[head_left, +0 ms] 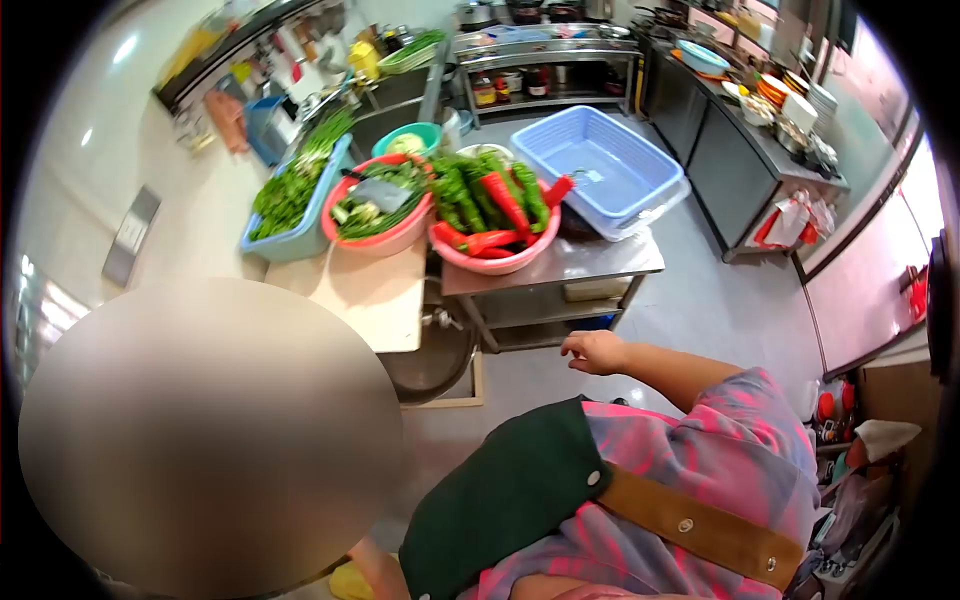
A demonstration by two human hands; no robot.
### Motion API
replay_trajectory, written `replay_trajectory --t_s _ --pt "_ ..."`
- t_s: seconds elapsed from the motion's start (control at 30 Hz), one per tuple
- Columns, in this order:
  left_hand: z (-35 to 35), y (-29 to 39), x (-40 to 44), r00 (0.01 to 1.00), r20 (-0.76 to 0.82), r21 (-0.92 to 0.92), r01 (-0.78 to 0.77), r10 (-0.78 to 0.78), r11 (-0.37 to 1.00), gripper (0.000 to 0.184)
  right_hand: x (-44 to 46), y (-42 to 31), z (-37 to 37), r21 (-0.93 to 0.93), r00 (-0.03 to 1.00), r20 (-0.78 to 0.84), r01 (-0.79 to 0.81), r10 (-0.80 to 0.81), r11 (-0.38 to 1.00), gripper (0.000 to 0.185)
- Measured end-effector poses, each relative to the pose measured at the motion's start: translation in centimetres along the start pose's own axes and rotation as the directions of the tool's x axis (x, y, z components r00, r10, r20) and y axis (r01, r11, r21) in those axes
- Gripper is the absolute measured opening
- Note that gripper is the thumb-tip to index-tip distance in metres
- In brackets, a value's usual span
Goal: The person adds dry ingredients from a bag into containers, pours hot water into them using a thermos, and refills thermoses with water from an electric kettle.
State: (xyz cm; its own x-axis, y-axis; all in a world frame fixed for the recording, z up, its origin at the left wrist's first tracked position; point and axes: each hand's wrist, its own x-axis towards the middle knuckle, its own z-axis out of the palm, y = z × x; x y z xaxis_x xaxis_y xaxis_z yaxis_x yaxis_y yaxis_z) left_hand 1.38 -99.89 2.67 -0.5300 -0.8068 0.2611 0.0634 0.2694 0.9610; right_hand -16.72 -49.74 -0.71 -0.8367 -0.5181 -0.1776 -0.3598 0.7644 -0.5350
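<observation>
Near the steel table's front edge, my right hand (594, 352) hangs in the air with loosely bent fingers and nothing in them. Beyond it, a pink basin (497, 263) holds long green peppers (455, 197) and red peppers (505, 203). At the lower edge, part of what seems my left hand or wrist (372, 568) shows beside something yellow (348, 581); its fingers are hidden by a large blurred patch. Left of the peppers, a cleaver (382, 194) lies on cut greens in another pink basin (378, 245). A cutting board (400, 300) lies in front of it.
A blue basket (600, 160) stands on the steel table (610, 262). Leafy greens (285, 195) fill a blue tub at left. A round steel basin (435, 365) sits below the cutting board. A steel counter (735, 180) with dishes runs along the right, and a rack stands at the back.
</observation>
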Motion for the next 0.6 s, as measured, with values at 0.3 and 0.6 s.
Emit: replay_trajectory --t_s 0.3,0.6 --pt "39.0 12.1 -19.5 0.348 0.918 -0.228 0.071 0.190 0.971 0.026 -22.7 21.9 -6.7 0.447 0.673 -0.380 -0.467 0.635 0.763 0.024" --pt "67.7 23.2 -31.6 -0.029 0.949 -0.302 0.194 0.314 0.933 0.027 -35.3 33.6 -11.1 0.616 0.284 -0.573 -0.469 0.768 0.633 0.022"
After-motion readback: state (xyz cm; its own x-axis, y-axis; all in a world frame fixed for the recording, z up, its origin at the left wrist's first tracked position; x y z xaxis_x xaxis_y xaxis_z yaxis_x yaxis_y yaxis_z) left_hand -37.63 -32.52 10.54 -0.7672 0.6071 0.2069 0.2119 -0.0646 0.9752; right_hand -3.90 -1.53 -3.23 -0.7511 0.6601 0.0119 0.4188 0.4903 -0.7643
